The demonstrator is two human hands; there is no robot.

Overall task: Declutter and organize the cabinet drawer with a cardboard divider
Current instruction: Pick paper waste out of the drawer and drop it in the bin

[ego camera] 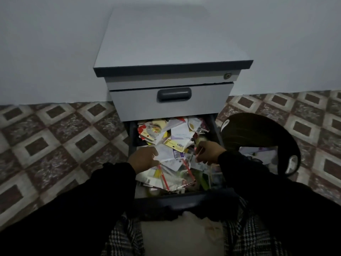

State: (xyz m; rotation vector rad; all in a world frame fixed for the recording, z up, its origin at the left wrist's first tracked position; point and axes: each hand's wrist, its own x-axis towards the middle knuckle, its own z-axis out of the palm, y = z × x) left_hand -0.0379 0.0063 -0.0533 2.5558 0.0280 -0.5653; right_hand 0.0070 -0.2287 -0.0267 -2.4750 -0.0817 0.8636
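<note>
Tiled floor, grey cabinet | open drawer: heaped papers, packets | hands gripping papers

No print on the drawer's papers is legible.

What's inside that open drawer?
The open drawer holds a jumbled heap of papers and a clear bag. Both hands reach in. Whatever lies beneath is covered.

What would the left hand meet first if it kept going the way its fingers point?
Probably the white paper at the fingertips of the left hand, atop the clutter in the open drawer; contact may already exist, since depth is unclear.
</note>
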